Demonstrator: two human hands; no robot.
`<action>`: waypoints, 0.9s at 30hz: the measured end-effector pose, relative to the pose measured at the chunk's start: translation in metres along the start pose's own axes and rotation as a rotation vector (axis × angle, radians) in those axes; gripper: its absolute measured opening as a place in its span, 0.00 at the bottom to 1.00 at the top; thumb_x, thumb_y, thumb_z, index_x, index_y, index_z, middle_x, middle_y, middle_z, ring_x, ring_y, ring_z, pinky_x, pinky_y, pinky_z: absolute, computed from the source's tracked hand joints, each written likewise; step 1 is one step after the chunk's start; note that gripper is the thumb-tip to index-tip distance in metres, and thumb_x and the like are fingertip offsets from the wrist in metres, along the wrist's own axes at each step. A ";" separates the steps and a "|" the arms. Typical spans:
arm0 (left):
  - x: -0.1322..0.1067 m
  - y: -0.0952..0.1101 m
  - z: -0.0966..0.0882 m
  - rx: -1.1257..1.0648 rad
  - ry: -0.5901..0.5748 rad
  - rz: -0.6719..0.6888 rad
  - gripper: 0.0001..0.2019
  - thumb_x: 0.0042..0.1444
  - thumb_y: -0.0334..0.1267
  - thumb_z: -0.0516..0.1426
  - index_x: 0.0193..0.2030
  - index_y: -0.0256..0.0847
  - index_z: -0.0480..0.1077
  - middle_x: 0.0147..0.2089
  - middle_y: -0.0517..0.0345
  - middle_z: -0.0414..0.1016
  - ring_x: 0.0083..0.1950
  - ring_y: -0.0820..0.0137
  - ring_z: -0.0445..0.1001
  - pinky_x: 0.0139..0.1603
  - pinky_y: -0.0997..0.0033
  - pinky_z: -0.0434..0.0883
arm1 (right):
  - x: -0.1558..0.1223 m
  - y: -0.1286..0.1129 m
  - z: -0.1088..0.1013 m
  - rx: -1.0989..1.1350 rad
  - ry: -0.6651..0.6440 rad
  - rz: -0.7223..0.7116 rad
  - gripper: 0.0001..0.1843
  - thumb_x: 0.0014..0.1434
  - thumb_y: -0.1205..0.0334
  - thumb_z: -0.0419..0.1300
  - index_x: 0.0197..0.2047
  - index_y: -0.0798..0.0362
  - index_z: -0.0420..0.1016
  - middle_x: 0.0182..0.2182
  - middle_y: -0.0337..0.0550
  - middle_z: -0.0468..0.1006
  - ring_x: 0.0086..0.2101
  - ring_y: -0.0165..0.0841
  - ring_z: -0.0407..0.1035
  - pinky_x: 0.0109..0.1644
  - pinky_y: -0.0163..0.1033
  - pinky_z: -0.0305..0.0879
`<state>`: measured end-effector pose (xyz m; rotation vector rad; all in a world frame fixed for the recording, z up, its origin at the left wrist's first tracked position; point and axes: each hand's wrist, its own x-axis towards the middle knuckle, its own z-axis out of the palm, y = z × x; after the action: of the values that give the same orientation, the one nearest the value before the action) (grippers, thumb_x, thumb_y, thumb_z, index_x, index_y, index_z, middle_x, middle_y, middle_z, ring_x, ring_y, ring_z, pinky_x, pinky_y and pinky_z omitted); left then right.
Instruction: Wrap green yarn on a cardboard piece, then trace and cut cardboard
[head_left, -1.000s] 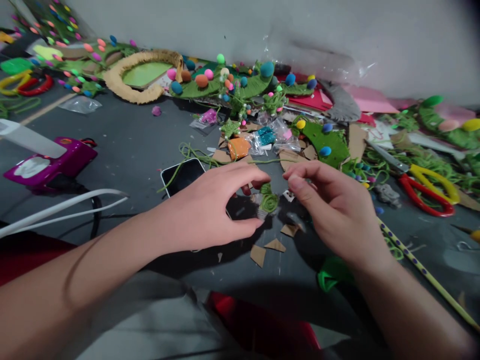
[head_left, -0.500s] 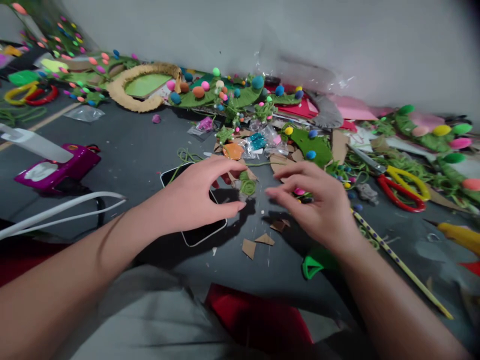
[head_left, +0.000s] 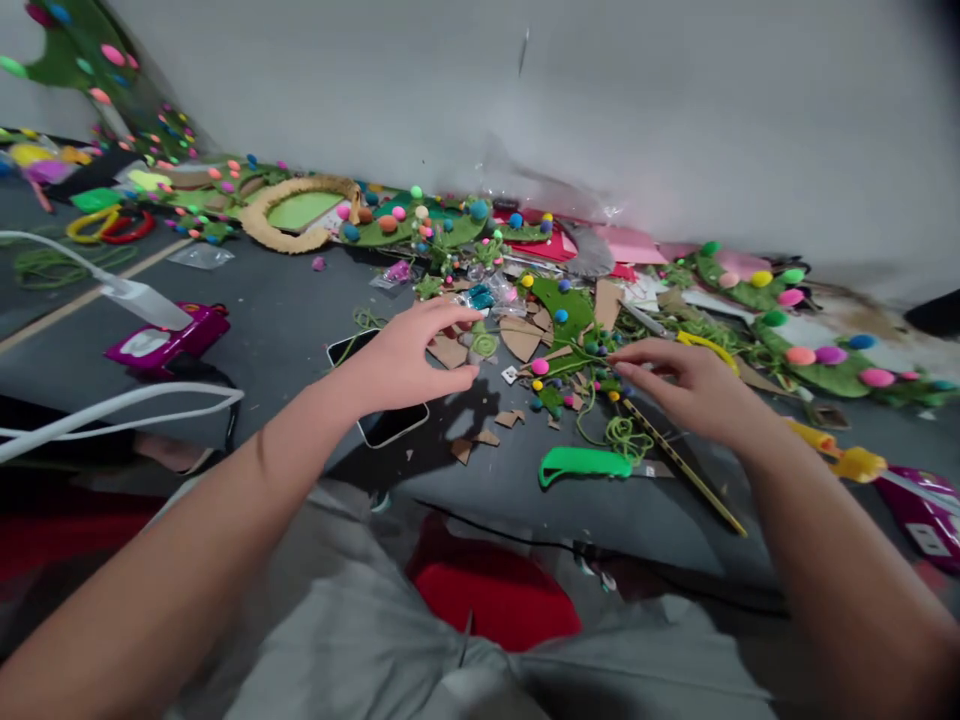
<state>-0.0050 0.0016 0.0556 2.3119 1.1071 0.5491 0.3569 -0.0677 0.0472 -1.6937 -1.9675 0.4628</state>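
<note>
My left hand (head_left: 409, 357) is curled over a phone (head_left: 379, 425) on the dark floor, pinching a small green yarn-wrapped piece (head_left: 484, 345) between thumb and fingers. My right hand (head_left: 694, 388) reaches out low to the right, fingers loosely bent, its tips among small coloured pom-poms (head_left: 539, 367) and loose green yarn (head_left: 626, 435). Nothing shows inside the right hand. A long yellow dotted stick (head_left: 682, 465) lies just under that hand.
A green craft knife (head_left: 585, 463) and cardboard scraps (head_left: 480, 442) lie in front of me. A purple glue gun (head_left: 161, 340) with white cable sits left, another glue gun (head_left: 896, 485) right. Green felt shapes with pom-poms, a yarn wreath (head_left: 296, 210) and scissors line the wall.
My right hand let go of the green yarn piece and moved right toward the pom-poms. My left hand kept the piece. My head rose, so the view takes in more of the floor.
</note>
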 end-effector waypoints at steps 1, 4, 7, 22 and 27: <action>0.003 0.003 0.004 -0.006 -0.013 -0.004 0.30 0.61 0.52 0.64 0.69 0.47 0.71 0.67 0.48 0.74 0.63 0.55 0.76 0.60 0.57 0.76 | -0.011 0.007 -0.002 -0.016 0.008 0.034 0.19 0.67 0.44 0.62 0.44 0.50 0.86 0.43 0.50 0.88 0.38 0.42 0.80 0.42 0.47 0.77; 0.005 0.007 0.013 -0.009 -0.048 -0.011 0.31 0.62 0.53 0.63 0.70 0.47 0.71 0.68 0.48 0.75 0.62 0.55 0.77 0.61 0.56 0.77 | -0.037 0.024 -0.005 -0.068 0.068 0.102 0.19 0.66 0.45 0.63 0.35 0.51 0.84 0.36 0.50 0.87 0.34 0.43 0.78 0.39 0.47 0.75; 0.001 0.004 0.018 0.008 -0.094 -0.021 0.31 0.63 0.54 0.62 0.70 0.45 0.71 0.67 0.45 0.75 0.62 0.53 0.77 0.64 0.52 0.76 | -0.050 0.031 -0.002 -0.094 0.120 0.122 0.17 0.67 0.49 0.60 0.44 0.51 0.85 0.47 0.53 0.87 0.44 0.46 0.81 0.45 0.49 0.77; 0.003 -0.027 0.004 0.092 0.113 -0.047 0.31 0.65 0.59 0.61 0.70 0.47 0.72 0.71 0.44 0.69 0.72 0.46 0.69 0.74 0.42 0.67 | -0.047 0.045 0.009 -0.210 0.093 0.174 0.19 0.67 0.56 0.57 0.52 0.53 0.84 0.51 0.56 0.87 0.48 0.50 0.81 0.58 0.57 0.76; 0.004 -0.020 0.005 0.037 0.149 -0.023 0.32 0.65 0.58 0.61 0.71 0.47 0.69 0.71 0.48 0.71 0.69 0.54 0.73 0.69 0.54 0.73 | -0.034 0.068 0.001 -0.282 0.143 0.210 0.22 0.66 0.57 0.57 0.58 0.56 0.82 0.56 0.61 0.84 0.53 0.53 0.79 0.61 0.59 0.72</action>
<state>-0.0114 0.0138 0.0402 2.3175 1.2200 0.7069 0.4152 -0.0894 0.0030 -2.0584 -1.8270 0.1331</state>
